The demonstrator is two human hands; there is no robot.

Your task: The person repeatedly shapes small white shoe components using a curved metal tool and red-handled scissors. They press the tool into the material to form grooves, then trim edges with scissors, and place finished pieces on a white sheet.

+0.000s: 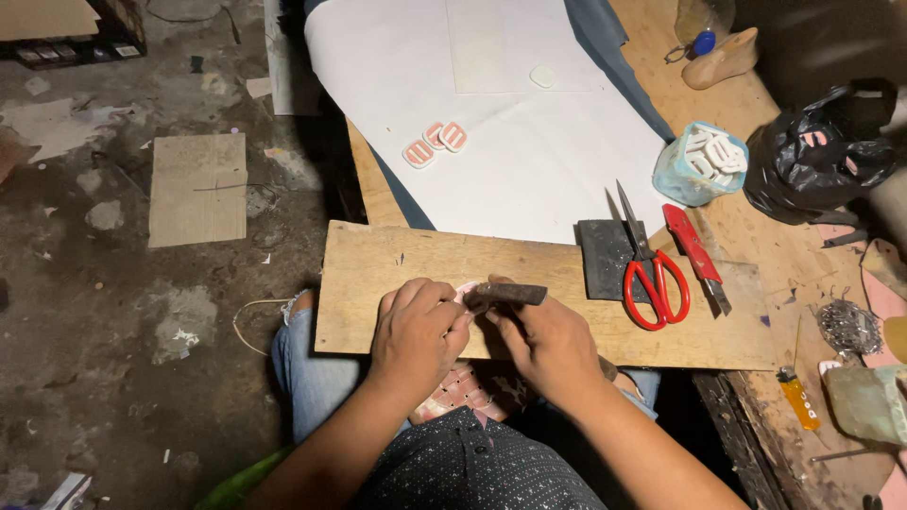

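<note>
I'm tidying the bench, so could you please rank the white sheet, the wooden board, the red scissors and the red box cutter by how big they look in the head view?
1. white sheet
2. wooden board
3. red scissors
4. red box cutter, a close call with the scissors

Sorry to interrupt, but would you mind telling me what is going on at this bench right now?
A seated person works on a wooden board laid across their lap. The left hand pins a small pink piece against the board, while the right hand grips a dark-handled tool held against it. Red scissors and a red utility knife lie unused to the right.
</note>
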